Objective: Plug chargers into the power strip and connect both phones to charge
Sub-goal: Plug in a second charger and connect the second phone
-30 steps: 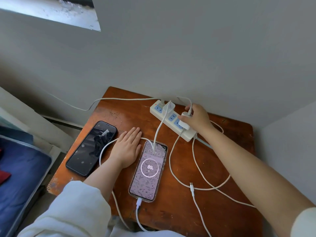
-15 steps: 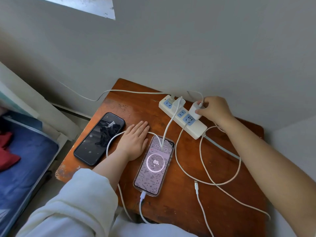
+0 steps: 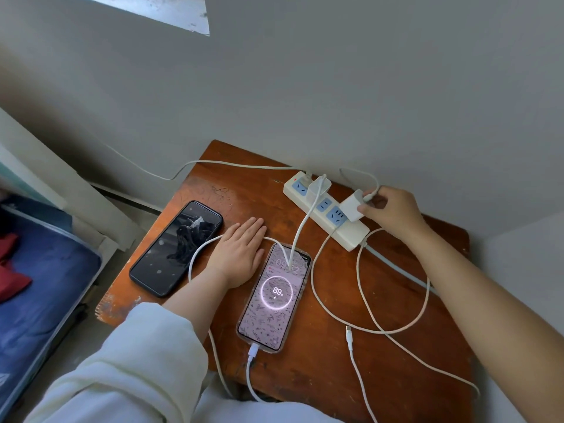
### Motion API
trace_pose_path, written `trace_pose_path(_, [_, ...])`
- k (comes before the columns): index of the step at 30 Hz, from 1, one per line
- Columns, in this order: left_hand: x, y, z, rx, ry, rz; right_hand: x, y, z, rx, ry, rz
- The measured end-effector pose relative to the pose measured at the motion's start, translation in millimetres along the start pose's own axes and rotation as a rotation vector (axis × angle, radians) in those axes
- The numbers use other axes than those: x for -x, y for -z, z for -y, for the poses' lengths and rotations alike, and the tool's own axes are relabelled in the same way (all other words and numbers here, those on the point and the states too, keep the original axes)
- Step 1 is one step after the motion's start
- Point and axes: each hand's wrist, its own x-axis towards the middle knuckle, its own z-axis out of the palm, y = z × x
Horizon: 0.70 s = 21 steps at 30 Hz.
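A white power strip (image 3: 351,235) lies at the back of the wooden table (image 3: 335,367). One white charger (image 3: 317,188) is plugged into it, and its cable runs to a lit phone (image 3: 273,300) showing 89%. A dark phone (image 3: 178,247) lies to the left with no cable in it. My right hand (image 3: 387,209) holds a second white charger (image 3: 351,206), tilted, just above the strip's blue sockets. That charger's cable loops over the table, and its free plug (image 3: 349,332) lies loose. My left hand (image 3: 239,254) rests flat on the table between the phones, over a cable.
The table stands in a corner against grey walls. A bed with a blue cover (image 3: 36,288) is at the left, below the table edge. The strip's own lead (image 3: 195,164) runs off to the left along the wall.
My right hand lifted the second charger from the near end of the strip and now holds it tilted over a socket. My left hand stayed flat. The view shifted.
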Motion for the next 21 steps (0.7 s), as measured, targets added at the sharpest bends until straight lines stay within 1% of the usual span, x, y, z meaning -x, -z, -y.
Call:
trace_pose_path(5, [0.0,-1.3,-0.1,0.006,-0.005,-0.009,22.5,14.8,-16.8,0.022,-0.021,-0.013])
trace_pose_path(9, [-0.7,-0.8,-0.2,0.003,-0.002,-0.004,28.3,23.8,-21.9,0.062,-0.055,0.024])
trace_pose_path(13, [0.2,1.4,-1.9,0.005,-0.001,-0.003,23.2,11.5,-9.9,-0.049,-0.036,-0.070])
trace_pose_path(16, [0.5,4.2,-0.4,0.002,0.009,0.004,13.6,-4.9,2.0,-0.071,-0.030,-0.131])
trace_pose_path(21, [1.5,2.7,-0.9,-0.006,-0.001,0.000,1.8,-12.2,6.1,-0.063,-0.048,-0.111])
